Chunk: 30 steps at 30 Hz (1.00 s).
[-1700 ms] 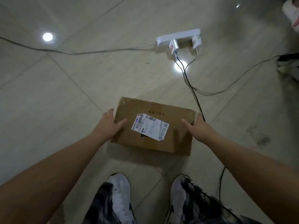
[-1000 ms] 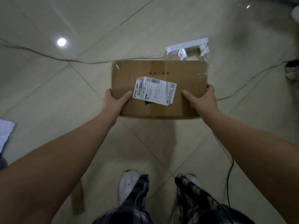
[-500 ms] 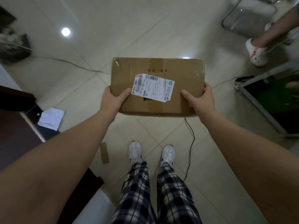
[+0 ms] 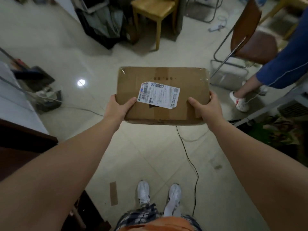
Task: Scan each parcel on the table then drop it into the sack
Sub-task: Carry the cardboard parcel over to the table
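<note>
Head view shows the cardboard parcel [image 4: 164,95] held level above the floor, long axis running left to right, label [image 4: 158,95] up, left hand [image 4: 118,108] and right hand [image 4: 206,108] each gripping a near corner, thumbs on top.

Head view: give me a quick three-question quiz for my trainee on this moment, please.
1. True or false: the left hand and right hand hold the box up off the floor.
2. The label on the box faces: A) up toward the camera; B) down at the floor; C) sideways, out of sight.
3. Fill in: the black cable passes beside the person's ___ shoe.
Key: 1 true; 2 A; 3 right.
</note>
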Available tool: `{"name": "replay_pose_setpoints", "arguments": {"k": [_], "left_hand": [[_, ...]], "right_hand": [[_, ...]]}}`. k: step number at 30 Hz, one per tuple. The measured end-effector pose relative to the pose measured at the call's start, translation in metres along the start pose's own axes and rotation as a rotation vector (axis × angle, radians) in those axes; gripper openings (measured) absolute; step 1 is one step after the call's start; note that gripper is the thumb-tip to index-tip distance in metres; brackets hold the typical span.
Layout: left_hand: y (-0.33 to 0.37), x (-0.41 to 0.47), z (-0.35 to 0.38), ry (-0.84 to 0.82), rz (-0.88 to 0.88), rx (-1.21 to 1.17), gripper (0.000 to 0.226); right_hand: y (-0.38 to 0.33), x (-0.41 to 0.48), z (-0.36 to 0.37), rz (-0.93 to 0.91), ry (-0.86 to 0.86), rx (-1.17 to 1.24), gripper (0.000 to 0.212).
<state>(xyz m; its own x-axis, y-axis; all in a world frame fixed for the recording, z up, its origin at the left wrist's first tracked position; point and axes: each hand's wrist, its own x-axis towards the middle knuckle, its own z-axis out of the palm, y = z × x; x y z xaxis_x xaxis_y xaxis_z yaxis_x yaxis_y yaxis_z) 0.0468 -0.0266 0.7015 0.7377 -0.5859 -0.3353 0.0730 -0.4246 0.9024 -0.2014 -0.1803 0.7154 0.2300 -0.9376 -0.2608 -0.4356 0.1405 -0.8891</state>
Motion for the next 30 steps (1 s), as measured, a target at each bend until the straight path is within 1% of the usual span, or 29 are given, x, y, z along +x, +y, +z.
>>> {"name": "replay_pose_setpoints", "arguments": {"k": [3,7,12,16,19,22,26,30], "left_hand": [[0.024,0.021,-0.002,-0.009,0.034,-0.001,0.066],[0.05,0.059,0.002,-0.033,0.048,-0.003,0.069],[0.078,0.116,0.029,-0.068,0.059,0.016,0.068],[0.104,0.176,0.072,-0.071,0.059,0.012,0.067],[0.131,0.228,0.109,-0.058,0.054,0.026,0.068],[0.163,0.277,0.141,-0.039,0.063,0.04,0.069],[0.2,0.339,0.177,-0.042,0.065,0.03,0.071],[0.228,0.408,0.208,-0.082,0.048,-0.006,0.083]], "right_hand": [[-0.019,0.014,0.007,-0.011,0.016,0.028,0.083],[-0.037,0.042,0.015,-0.035,0.039,0.085,0.08],[-0.049,0.101,0.02,-0.016,0.043,0.103,0.079],[-0.064,0.173,0.016,0.005,0.072,0.14,0.077],[-0.083,0.239,0.007,0.006,0.08,0.143,0.08],[-0.107,0.303,-0.001,-0.001,0.089,0.135,0.079],[-0.133,0.381,-0.006,0.015,0.075,0.139,0.081],[-0.154,0.457,-0.003,0.011,0.101,0.073,0.083]]}}
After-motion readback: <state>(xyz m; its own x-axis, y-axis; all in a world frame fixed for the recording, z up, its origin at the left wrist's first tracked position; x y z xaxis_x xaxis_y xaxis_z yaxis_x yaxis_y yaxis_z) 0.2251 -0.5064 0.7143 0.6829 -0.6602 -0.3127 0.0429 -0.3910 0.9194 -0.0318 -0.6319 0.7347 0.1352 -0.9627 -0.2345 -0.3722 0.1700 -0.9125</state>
